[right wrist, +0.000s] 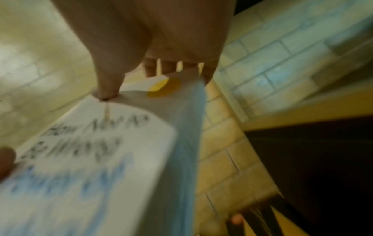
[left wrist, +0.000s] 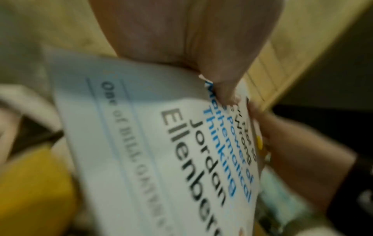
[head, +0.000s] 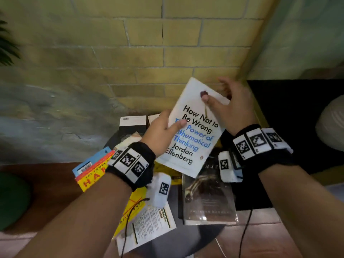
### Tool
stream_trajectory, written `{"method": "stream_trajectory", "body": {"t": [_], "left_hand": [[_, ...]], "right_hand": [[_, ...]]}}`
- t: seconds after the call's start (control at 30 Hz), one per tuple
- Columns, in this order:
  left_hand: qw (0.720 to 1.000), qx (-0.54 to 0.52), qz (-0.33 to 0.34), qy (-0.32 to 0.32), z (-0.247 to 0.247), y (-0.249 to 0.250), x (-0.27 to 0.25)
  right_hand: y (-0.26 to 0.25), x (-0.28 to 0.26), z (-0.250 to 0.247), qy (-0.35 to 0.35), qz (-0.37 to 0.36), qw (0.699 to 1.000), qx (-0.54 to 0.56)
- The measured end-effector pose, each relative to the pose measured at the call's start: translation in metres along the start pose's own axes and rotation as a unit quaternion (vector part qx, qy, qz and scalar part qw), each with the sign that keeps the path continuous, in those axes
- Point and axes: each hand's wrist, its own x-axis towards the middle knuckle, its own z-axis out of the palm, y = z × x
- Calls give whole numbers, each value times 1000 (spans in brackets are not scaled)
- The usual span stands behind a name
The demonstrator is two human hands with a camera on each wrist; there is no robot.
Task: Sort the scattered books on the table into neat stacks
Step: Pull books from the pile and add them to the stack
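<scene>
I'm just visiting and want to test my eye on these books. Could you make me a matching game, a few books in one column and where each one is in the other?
Things:
1. white book
2. dark book
3. yellow and red book
4. black and white box-like book

Places:
A. standing at the back by the brick wall
B. held up in both hands
C. lying flat under the right wrist
D. sticking out left of the left wrist

Pairs: 1-B, 2-C, 3-D, 4-A
</scene>
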Motion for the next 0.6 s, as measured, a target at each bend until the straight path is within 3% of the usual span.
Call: {"method": "stream_trajectory", "body": {"t": [0.07, 0.17, 0.37, 0.5, 0.6], "left_hand": [[994, -103, -36, 22, 20, -12, -10], [983, -154, -101, 18, 56, -34, -22], [983, 34, -178, -38, 108, -90, -39], [941, 247, -222, -64, 120, -105, -44], [938, 265, -215, -52, 125, -111, -47]], "right_hand": [[20, -17, 6, -9, 48, 999, 9], [51, -58, 22, -120, 166, 977, 55], [111, -117, 47, -155, 276, 948, -32], [128, -127, 54, -172, 301, 935, -75], [133, -126, 56, -201, 339, 911, -124]]}}
